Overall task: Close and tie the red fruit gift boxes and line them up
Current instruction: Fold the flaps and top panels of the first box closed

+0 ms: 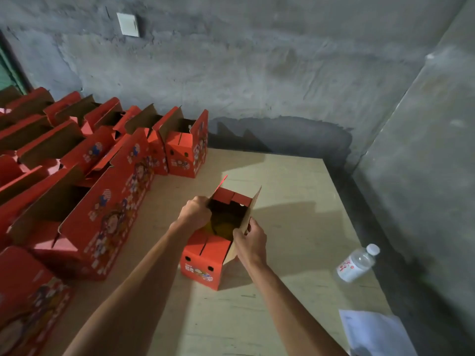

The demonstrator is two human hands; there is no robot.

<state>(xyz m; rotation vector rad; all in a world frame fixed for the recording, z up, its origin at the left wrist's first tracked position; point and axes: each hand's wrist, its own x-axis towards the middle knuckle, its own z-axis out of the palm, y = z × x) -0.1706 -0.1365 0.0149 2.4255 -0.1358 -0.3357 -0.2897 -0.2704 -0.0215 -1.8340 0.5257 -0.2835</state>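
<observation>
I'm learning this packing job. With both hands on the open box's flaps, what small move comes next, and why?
Probably fold the two long flaps inward until they meet. The red box stands open, the left hand and right hand each grip a raised flap, and something yellow shows inside.

"What is the red box (pixel 205 260) made of?"

"Cardboard; red and a little shiny outside, with printed pictures; plain brown and dull on the inside of the flaps; the other red boxes (pixel 97 219) at the side look the same."

"And the table (pixel 295 196)?"

"Pale wood, like plywood; smooth and matt."

"That bottle (pixel 357 263)?"

"Clear plastic, shiny; a white cap and a paper-looking label; the sheet (pixel 372 332) near it looks like thin white paper."

"The wall (pixel 257 60)?"

"Grey concrete; rough, patchy, dull."
</observation>
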